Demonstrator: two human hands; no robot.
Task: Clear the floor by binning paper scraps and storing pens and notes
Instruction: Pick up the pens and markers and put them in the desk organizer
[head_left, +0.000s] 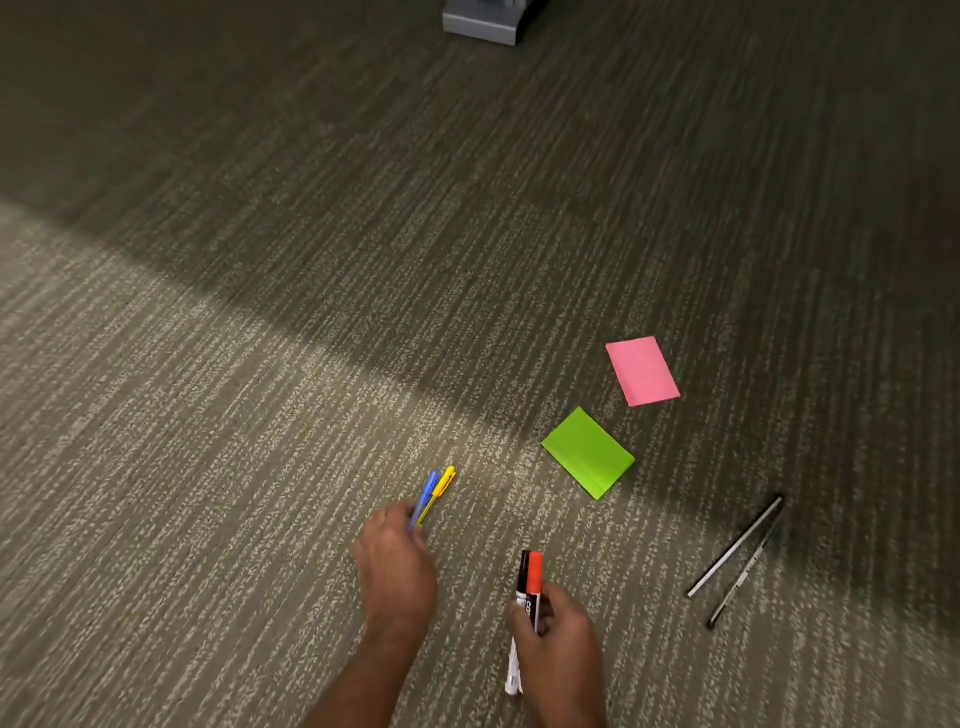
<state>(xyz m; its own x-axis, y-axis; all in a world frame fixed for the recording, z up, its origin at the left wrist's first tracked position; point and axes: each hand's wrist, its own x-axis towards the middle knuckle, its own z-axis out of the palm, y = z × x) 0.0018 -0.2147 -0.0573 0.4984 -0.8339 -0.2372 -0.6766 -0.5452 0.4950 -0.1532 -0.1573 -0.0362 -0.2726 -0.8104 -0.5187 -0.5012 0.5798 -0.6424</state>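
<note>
My left hand (397, 566) is shut on a blue pen (427, 493) and a yellow pen (441, 488), whose ends stick out past my fingers over the carpet. My right hand (558, 649) grips two markers upright, one with a black cap (523, 574) and one with a red cap (534, 577). A green pad of notes (588, 453) lies on the carpet just beyond my right hand. A pink pad of notes (643, 370) lies farther back, to its right. Two thin dark pens (735, 545) (743, 577) lie side by side on the floor at the right.
Grey striped carpet (208, 467) covers the whole floor, shadowed across the far half. A grey metal furniture base (483, 23) stands at the top edge.
</note>
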